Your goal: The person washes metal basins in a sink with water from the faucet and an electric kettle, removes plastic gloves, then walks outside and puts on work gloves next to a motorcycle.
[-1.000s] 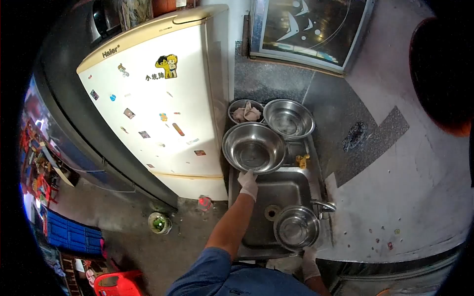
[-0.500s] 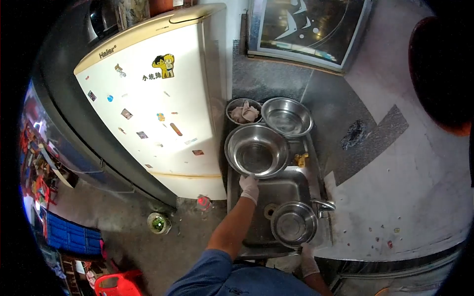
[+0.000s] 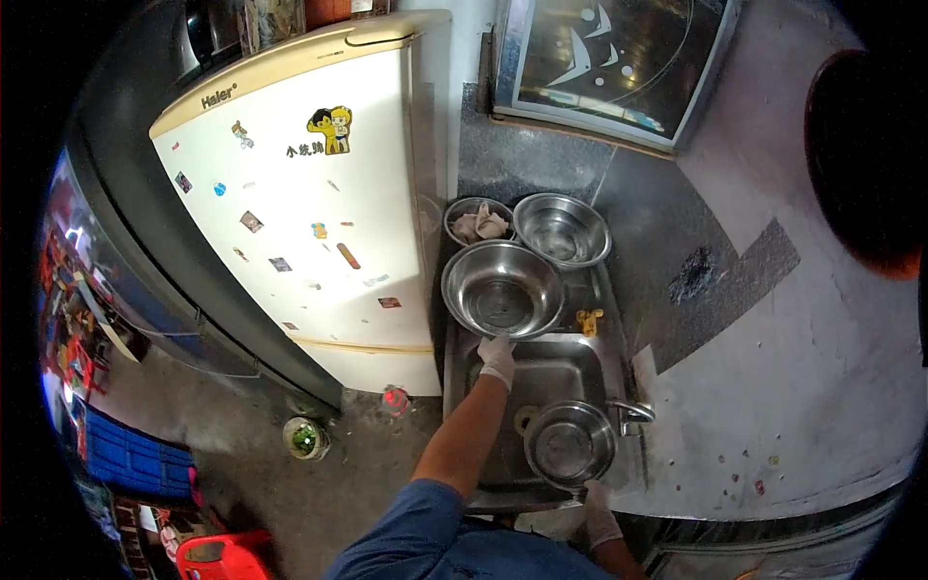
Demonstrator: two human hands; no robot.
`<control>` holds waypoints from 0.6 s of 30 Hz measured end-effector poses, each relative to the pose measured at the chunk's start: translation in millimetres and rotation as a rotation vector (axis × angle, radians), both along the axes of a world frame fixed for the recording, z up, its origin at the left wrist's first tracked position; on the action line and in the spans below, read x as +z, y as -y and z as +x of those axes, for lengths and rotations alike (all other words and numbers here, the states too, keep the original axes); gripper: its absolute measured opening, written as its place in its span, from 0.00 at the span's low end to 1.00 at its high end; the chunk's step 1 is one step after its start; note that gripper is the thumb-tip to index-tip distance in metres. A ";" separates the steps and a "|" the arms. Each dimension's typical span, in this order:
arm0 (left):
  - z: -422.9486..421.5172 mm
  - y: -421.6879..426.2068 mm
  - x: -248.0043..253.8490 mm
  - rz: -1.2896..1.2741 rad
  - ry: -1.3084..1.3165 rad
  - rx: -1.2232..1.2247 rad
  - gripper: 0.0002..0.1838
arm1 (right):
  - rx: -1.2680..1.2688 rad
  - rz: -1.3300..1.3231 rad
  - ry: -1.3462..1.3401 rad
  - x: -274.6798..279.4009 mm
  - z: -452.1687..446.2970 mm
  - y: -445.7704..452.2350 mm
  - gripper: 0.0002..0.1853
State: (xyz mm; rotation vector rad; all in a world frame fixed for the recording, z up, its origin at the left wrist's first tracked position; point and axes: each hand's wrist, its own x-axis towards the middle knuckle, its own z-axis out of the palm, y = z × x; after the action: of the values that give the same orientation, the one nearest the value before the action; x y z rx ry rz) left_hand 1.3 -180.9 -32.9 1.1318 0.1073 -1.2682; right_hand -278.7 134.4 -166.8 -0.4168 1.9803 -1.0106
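Note:
My gloved left hand (image 3: pixel 497 356) is at the near rim of a large steel basin (image 3: pixel 503 293), which rests on the ledge behind the sink; its fingers are closed on that rim. Lower right, a smaller steel basin (image 3: pixel 570 447) is over the sink bowl, below the faucet. My gloved right hand (image 3: pixel 598 507) pinches the near edge of this smaller basin, with the fingertips partly hidden. Behind the large basin are a steel bowl (image 3: pixel 452 218) of pale meat-like pieces and another steel basin (image 3: pixel 564 232).
The steel sink (image 3: pixel 561 365) has a faucet (image 3: pixel 633 413) on its right side. A yellow object (image 3: pixel 589 321) lies on the sink ledge. To the left stands a white refrigerator (image 3: pixel 329 232). On the floor are a small bucket (image 3: pixel 306 440) and a red chair (image 3: pixel 227 558).
My left hand has shifted slightly right along the large basin's rim. The smaller basin and my right hand appear slightly farther left. The camera view has also moved a little.

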 end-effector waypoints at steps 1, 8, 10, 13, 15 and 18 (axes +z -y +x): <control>1.8 2.0 -2.3 -0.010 0.013 -0.034 0.17 | -0.046 0.005 0.095 20.3 9.4 2.8 0.08; 31.3 -18.1 -6.4 -0.007 0.133 -0.109 0.15 | -0.061 -0.016 0.057 -84.3 -29.9 6.6 0.08; 44.2 -19.9 -27.6 -0.015 0.227 -0.100 0.12 | -0.090 -0.010 0.246 -10.1 -7.7 10.9 0.07; 60.5 -22.3 -40.9 -0.168 0.055 0.013 0.13 | 0.050 -0.133 0.152 -10.8 -2.2 12.7 0.07; 74.4 -23.9 -33.1 -0.159 0.133 -0.082 0.16 | 0.082 -0.067 0.151 -2.1 -0.8 13.5 0.07; 82.5 -39.4 -39.7 -0.085 0.155 -0.139 0.17 | 0.147 -0.060 0.017 28.1 16.6 19.2 0.07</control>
State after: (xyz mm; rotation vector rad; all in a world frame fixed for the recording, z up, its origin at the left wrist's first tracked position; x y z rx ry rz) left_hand 83.8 -141.5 -72.6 1.1749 -0.1421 -1.2898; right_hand -262.1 115.1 -138.7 -0.5761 1.8789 -0.9783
